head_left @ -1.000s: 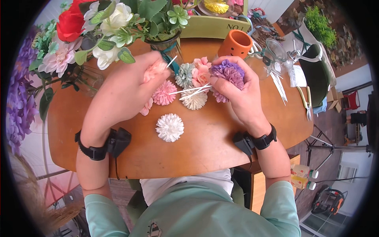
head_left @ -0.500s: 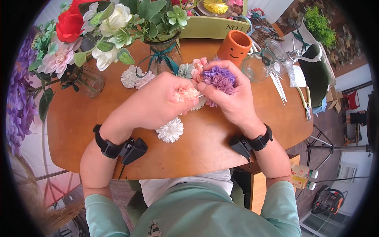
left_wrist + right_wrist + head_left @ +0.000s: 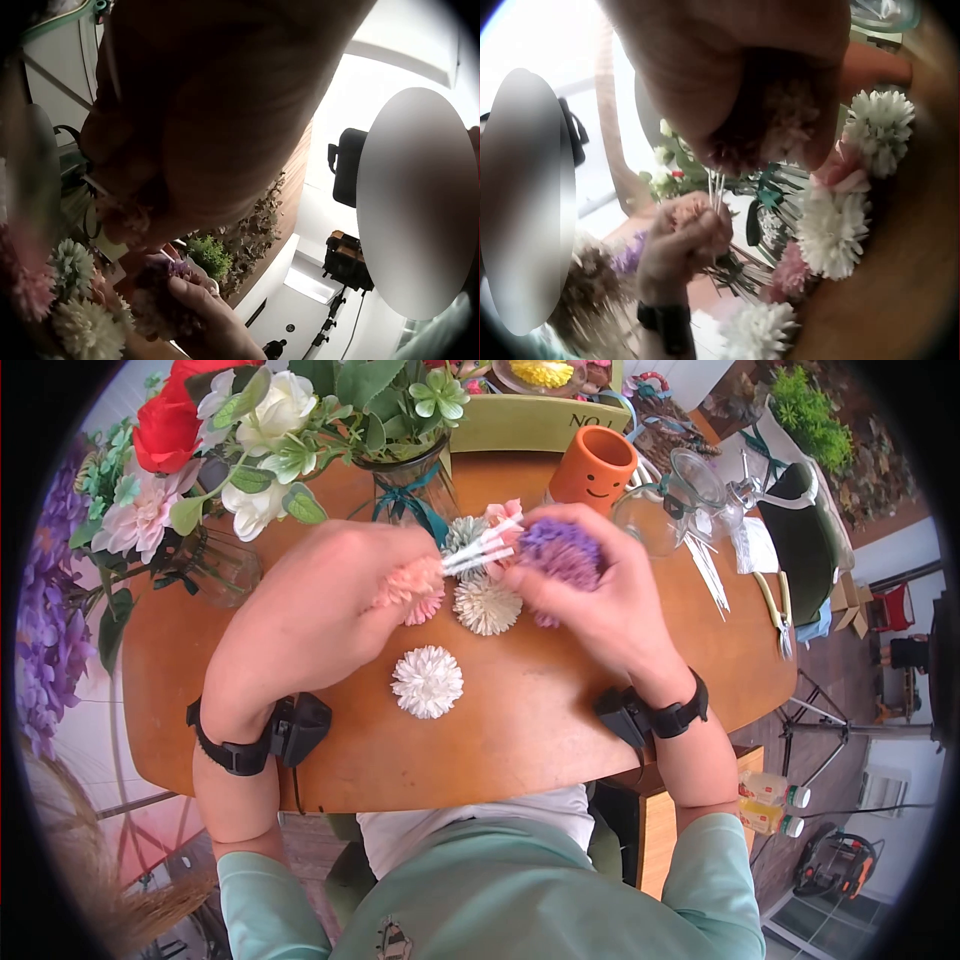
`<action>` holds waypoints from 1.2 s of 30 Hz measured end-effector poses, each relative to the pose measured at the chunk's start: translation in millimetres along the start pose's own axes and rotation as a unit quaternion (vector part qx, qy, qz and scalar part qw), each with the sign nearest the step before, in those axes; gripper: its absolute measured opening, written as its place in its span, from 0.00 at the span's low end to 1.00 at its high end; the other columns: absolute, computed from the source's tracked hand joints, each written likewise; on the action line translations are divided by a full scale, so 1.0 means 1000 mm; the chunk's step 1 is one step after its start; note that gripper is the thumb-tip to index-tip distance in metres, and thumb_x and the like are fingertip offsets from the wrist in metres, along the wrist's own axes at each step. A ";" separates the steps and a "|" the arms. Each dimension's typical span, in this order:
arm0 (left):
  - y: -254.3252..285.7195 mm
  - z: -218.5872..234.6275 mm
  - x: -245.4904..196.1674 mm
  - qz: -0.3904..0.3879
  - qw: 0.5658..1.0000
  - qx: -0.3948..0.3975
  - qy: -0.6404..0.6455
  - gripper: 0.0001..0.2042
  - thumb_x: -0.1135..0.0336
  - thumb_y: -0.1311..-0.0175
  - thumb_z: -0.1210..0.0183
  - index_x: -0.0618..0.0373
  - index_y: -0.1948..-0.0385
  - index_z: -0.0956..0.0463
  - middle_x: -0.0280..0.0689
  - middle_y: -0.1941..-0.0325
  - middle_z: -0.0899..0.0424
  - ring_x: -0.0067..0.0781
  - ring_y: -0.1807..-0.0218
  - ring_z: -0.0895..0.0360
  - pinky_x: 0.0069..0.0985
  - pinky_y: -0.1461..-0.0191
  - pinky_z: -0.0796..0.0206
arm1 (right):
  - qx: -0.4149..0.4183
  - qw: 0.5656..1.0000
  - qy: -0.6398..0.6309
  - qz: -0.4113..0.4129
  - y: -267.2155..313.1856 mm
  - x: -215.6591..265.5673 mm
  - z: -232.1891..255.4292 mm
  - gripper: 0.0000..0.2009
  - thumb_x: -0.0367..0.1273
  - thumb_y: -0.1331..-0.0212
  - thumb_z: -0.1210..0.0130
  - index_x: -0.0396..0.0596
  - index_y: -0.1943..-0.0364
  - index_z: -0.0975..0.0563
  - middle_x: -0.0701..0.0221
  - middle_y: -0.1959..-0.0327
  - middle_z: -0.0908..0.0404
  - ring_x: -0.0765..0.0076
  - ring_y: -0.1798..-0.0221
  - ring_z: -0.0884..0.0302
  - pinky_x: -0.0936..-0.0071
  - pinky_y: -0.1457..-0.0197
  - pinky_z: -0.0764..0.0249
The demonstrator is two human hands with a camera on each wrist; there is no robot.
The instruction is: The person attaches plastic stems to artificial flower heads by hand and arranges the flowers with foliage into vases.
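Note:
My left hand point(image 3: 310, 595) grips a peach flower head point(image 3: 410, 582), its fingers curled round it. Across from it, my right hand point(image 3: 610, 600) holds a bunch of purple and mauve flower heads point(image 3: 562, 550). Several thin white sticks point(image 3: 480, 552), blurred, span the gap between the two hands; the right wrist view shows these sticks point(image 3: 717, 189) too. Below the hands on the table lie a cream flower head point(image 3: 487, 607) and a white one point(image 3: 428, 682). A pale green flower head point(image 3: 460, 538) lies behind the sticks, and a pink one point(image 3: 425, 608) is partly covered by my left hand.
Vases of artificial flowers point(image 3: 265, 420) stand at the back left. An orange smiling cup point(image 3: 592, 470) and a glass jar point(image 3: 640, 525) are behind my right hand. White sticks point(image 3: 708, 575) and pliers point(image 3: 775, 615) lie on the table's right side point(image 3: 690, 650).
My left hand came in to the purple flowers half a second ago, then drew back left with the peach flower head. The right hand stays nearly in place; the sticks now span the gap.

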State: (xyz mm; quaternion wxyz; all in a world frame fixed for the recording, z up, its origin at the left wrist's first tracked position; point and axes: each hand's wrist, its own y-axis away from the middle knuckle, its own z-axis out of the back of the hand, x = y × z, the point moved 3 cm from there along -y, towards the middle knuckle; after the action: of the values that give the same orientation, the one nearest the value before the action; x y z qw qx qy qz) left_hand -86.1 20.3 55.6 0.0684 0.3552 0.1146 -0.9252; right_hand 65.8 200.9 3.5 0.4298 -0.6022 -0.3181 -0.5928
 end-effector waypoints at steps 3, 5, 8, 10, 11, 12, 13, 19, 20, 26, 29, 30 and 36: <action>0.000 0.002 0.011 0.058 0.998 -0.006 0.005 0.04 0.74 0.31 0.40 0.66 0.61 0.20 0.36 0.74 0.20 0.21 0.79 0.23 0.23 0.74 0.32 | 0.026 0.988 0.134 0.072 0.003 -0.008 -0.003 0.26 0.33 0.45 0.25 0.43 0.42 0.20 0.64 0.47 0.15 0.64 0.49 0.16 0.65 0.44 0.19; -0.002 0.000 0.011 0.042 0.999 -0.006 0.010 0.05 0.73 0.29 0.40 0.66 0.61 0.21 0.36 0.74 0.20 0.21 0.80 0.24 0.23 0.74 0.33 | 0.046 0.964 0.235 0.119 0.003 -0.007 -0.006 0.29 0.35 0.49 0.23 0.45 0.41 0.20 0.61 0.40 0.18 0.56 0.42 0.18 0.58 0.37 0.21; -0.003 -0.003 0.010 0.016 1.000 -0.006 0.012 0.06 0.71 0.28 0.39 0.66 0.62 0.21 0.35 0.75 0.20 0.21 0.81 0.25 0.24 0.75 0.33 | 0.105 0.908 0.379 0.144 0.006 -0.007 -0.012 0.37 0.39 0.58 0.20 0.53 0.37 0.20 0.58 0.28 0.30 0.45 0.27 0.33 0.51 0.24 0.34; -0.003 -0.003 0.011 0.006 1.000 -0.004 0.012 0.07 0.70 0.27 0.39 0.66 0.62 0.21 0.35 0.75 0.20 0.21 0.81 0.25 0.24 0.75 0.34 | 0.130 0.904 0.381 0.142 0.008 -0.012 -0.018 0.39 0.40 0.59 0.20 0.54 0.35 0.21 0.56 0.26 0.32 0.43 0.26 0.35 0.51 0.22 0.37; -0.004 -0.003 0.012 0.011 1.000 0.002 0.005 0.07 0.70 0.27 0.39 0.66 0.62 0.21 0.35 0.75 0.20 0.21 0.81 0.25 0.24 0.75 0.34 | 0.153 0.900 0.384 0.139 0.010 -0.016 -0.021 0.41 0.40 0.59 0.19 0.56 0.33 0.22 0.54 0.25 0.35 0.41 0.24 0.38 0.50 0.21 0.39; -0.004 -0.004 0.013 0.015 1.000 0.008 -0.002 0.07 0.69 0.27 0.40 0.66 0.62 0.21 0.34 0.76 0.20 0.21 0.81 0.26 0.24 0.75 0.34 | 0.177 0.896 0.386 0.132 0.011 -0.018 -0.024 0.44 0.42 0.60 0.19 0.55 0.31 0.25 0.51 0.23 0.38 0.39 0.23 0.40 0.48 0.20 0.42; -0.004 -0.005 0.013 0.015 1.000 0.008 -0.003 0.07 0.69 0.27 0.40 0.66 0.62 0.21 0.34 0.76 0.20 0.21 0.81 0.26 0.24 0.75 0.34 | 0.177 0.896 0.386 0.133 0.011 -0.020 -0.026 0.44 0.42 0.60 0.19 0.55 0.31 0.25 0.51 0.23 0.38 0.39 0.23 0.40 0.48 0.20 0.42; -0.010 -0.010 0.015 0.055 0.997 0.003 0.049 0.09 0.67 0.26 0.39 0.64 0.63 0.21 0.32 0.75 0.19 0.18 0.81 0.27 0.22 0.79 0.35 | 0.099 0.918 0.336 0.186 0.009 -0.021 -0.026 0.43 0.45 0.57 0.19 0.45 0.34 0.24 0.51 0.25 0.36 0.39 0.23 0.39 0.50 0.20 0.40; -0.012 -0.010 0.018 0.067 0.995 0.012 0.071 0.09 0.66 0.26 0.38 0.64 0.63 0.21 0.32 0.75 0.19 0.17 0.80 0.27 0.21 0.80 0.36 | 0.067 0.923 0.322 0.200 0.007 -0.013 -0.023 0.41 0.46 0.55 0.19 0.44 0.36 0.22 0.51 0.27 0.33 0.40 0.25 0.37 0.51 0.22 0.39; -0.015 -0.021 0.013 0.042 0.989 0.043 0.136 0.08 0.68 0.27 0.37 0.65 0.59 0.19 0.33 0.70 0.17 0.18 0.69 0.24 0.23 0.69 0.30 | -0.019 0.970 0.173 0.168 0.003 -0.010 -0.017 0.14 0.39 0.33 0.31 0.41 0.55 0.11 0.64 0.48 0.18 0.58 0.39 0.26 0.60 0.29 0.32; -0.015 -0.032 0.014 0.017 0.989 0.053 0.140 0.08 0.69 0.27 0.37 0.66 0.56 0.19 0.33 0.67 0.16 0.20 0.64 0.24 0.25 0.59 0.29 | -0.012 0.984 0.068 0.166 0.001 -0.017 -0.020 0.11 0.36 0.31 0.33 0.42 0.54 0.11 0.67 0.51 0.17 0.63 0.40 0.25 0.61 0.29 0.33; -0.015 -0.035 0.014 0.033 0.986 0.062 0.154 0.09 0.69 0.28 0.36 0.66 0.54 0.18 0.34 0.66 0.15 0.21 0.62 0.24 0.26 0.55 0.30 | -0.011 0.984 0.067 0.166 0.000 -0.020 -0.020 0.11 0.36 0.31 0.33 0.42 0.54 0.11 0.67 0.51 0.17 0.63 0.40 0.25 0.61 0.29 0.33; -0.021 -0.040 0.019 -0.043 0.979 -0.070 0.189 0.11 0.65 0.25 0.36 0.64 0.52 0.18 0.32 0.66 0.16 0.18 0.66 0.23 0.23 0.62 0.28 | -0.028 0.992 -0.045 0.111 -0.001 -0.013 -0.010 0.12 0.34 0.24 0.41 0.40 0.51 0.12 0.69 0.56 0.16 0.68 0.48 0.20 0.68 0.31 0.27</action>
State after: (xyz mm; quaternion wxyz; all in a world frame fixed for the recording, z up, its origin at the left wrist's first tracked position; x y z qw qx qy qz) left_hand -78.8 50.3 17.1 0.0308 0.5125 0.2050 -0.8333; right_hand 59.6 194.3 -10.4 0.4614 -0.6716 -0.2515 -0.5224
